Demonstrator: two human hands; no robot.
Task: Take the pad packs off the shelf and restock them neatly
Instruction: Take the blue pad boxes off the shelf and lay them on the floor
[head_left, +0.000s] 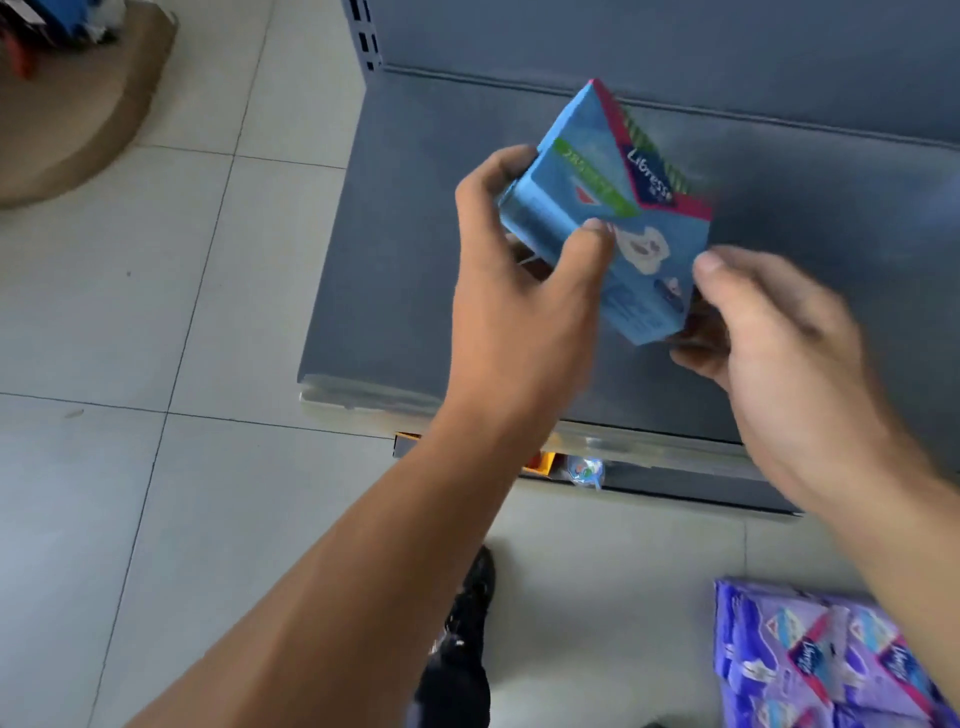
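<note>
Underfoot, pale floor tiles (130, 322) fill the left side and the bottom of the view. On them stands a grey metal shelf unit: its flat shelf (405, 249) spreads across the middle and right, with a grey back panel (675, 36) rising behind it and a clear price strip (374, 402) along the front edge. Beneath that edge a lower level (691, 480) shows only as a narrow band, where an orange item (540, 462) and a small clear wrapper (586, 472) peek out; what else lies in there cannot be seen.

At the top left sits a brown cardboard box (78, 114) with blurred blue and red goods at its far corner. At the bottom right, purple pad packs (810, 660) lie together on the tiles, partly behind the right forearm. A dark shoe (470, 597) shows between the arms.

Above the shelf, tilted with one corner pointing away, is a blue pad pack (613, 208) with a pink band, a green stripe and a white Libresse label. Whether it touches the shelf cannot be told. The left hand (519, 270) grips its left end, thumb on the front face and fingers curled over the far edge. The right hand (779, 332), blurred, holds the pack's lower right corner, thumb against the side and fingers curled underneath.
</note>
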